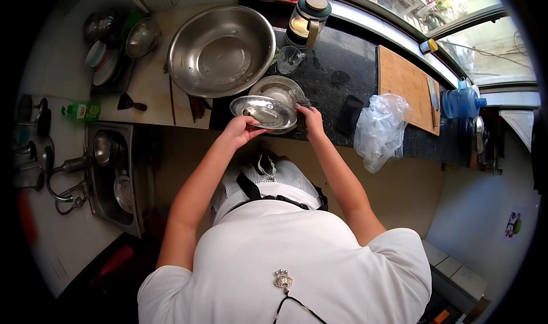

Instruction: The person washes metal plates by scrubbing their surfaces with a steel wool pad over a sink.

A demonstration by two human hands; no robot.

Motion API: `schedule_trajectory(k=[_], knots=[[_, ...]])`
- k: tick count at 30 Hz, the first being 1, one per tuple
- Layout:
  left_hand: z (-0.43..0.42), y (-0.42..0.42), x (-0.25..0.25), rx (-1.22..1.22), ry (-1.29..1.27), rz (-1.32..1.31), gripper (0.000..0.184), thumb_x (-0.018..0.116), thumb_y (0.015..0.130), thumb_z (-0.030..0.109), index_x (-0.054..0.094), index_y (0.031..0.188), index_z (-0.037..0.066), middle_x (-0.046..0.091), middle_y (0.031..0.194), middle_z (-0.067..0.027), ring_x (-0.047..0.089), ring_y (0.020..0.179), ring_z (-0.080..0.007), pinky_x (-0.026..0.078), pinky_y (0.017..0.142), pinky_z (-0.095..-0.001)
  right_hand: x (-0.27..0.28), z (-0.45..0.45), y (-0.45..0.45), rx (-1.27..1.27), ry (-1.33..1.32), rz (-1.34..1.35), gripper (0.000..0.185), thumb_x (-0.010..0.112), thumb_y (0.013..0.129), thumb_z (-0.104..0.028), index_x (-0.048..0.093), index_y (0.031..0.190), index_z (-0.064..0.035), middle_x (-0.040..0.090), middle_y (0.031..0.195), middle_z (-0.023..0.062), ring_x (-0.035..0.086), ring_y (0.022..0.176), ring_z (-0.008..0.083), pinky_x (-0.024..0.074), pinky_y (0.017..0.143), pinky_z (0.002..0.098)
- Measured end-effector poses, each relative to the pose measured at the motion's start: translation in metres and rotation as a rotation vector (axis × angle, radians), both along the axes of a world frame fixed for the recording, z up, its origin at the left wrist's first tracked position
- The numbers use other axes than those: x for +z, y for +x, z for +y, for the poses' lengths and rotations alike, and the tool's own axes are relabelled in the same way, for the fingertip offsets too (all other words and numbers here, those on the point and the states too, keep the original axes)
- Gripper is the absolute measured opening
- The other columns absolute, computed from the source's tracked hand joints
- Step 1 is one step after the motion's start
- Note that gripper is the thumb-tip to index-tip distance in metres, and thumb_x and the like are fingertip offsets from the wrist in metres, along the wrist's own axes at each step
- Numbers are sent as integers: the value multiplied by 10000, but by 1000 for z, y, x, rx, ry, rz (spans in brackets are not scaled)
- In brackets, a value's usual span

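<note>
My left hand (241,132) is closed on the near rim of a shiny metal plate (268,113), held tilted over the counter's front edge. Behind and partly under it lies another round metal dish (278,84). My right hand (311,121) is at the plate's right side, fingers closed on a dark grey scouring pad (305,102). Whether the pad touches the plate I cannot tell. A large steel basin (222,78) stands beyond, to the left, and a clear glass cup (289,59) stands behind the dishes.
Right of my hands are a dark flat object (350,115), a clear plastic bag (381,131) and a wooden cutting board (402,84) with a knife (433,95). A glass pitcher (308,21) stands at the back. On the left are a sink (137,210) and a green soap bottle (81,111).
</note>
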State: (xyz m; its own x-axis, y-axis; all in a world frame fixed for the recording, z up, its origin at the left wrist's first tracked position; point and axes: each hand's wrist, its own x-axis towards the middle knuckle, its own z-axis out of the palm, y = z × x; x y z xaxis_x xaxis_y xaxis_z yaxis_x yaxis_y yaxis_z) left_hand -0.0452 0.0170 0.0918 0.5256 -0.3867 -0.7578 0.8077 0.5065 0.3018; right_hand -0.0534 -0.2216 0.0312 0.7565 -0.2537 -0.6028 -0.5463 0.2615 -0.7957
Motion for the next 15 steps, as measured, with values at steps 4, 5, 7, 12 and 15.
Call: schedule_trajectory(k=[4, 5, 7, 12, 15], knots=[[33, -13, -23, -112, 60, -11, 254, 501, 784, -35, 501, 1026, -110, 599, 971, -201, 620, 898, -310, 538, 805, -427, 10, 12, -1, -103, 59, 39, 195, 643, 780, -201, 586, 865, -34, 608, 769, 38, 580, 660, 138, 450, 578, 283], [40, -19, -27, -117, 63, -12, 254, 505, 792, -25, 495, 1036, -98, 596, 978, -197, 621, 890, -307, 538, 807, -427, -2, 14, -2, -162, 159, 7, 178, 642, 777, -179, 589, 869, -36, 606, 777, 39, 574, 659, 131, 451, 579, 286], [55, -30, -30, -125, 58, -9, 261, 514, 807, -13, 491, 1058, -82, 592, 980, -196, 625, 879, -298, 537, 807, -434, -12, 24, -7, -179, 69, -48, 236, 646, 771, -179, 575, 926, -15, 601, 808, 47, 565, 699, 148, 448, 635, 285], [102, -66, -39, -96, 90, -94, 289, 533, 762, -58, 512, 1050, -72, 603, 988, -188, 637, 858, -299, 542, 794, -445, 24, 81, -39, 198, -965, -718, 368, 640, 778, -143, 482, 1067, 22, 466, 1084, 197, 462, 1021, 337, 385, 870, 382], [143, -91, -38, -45, 104, -89, 344, 535, 741, -88, 511, 1081, -41, 605, 977, -188, 638, 852, -299, 549, 767, -460, 57, 152, -51, 506, -972, -813, 429, 681, 760, -172, 487, 1116, -32, 453, 1121, 178, 459, 1040, 353, 393, 872, 407]])
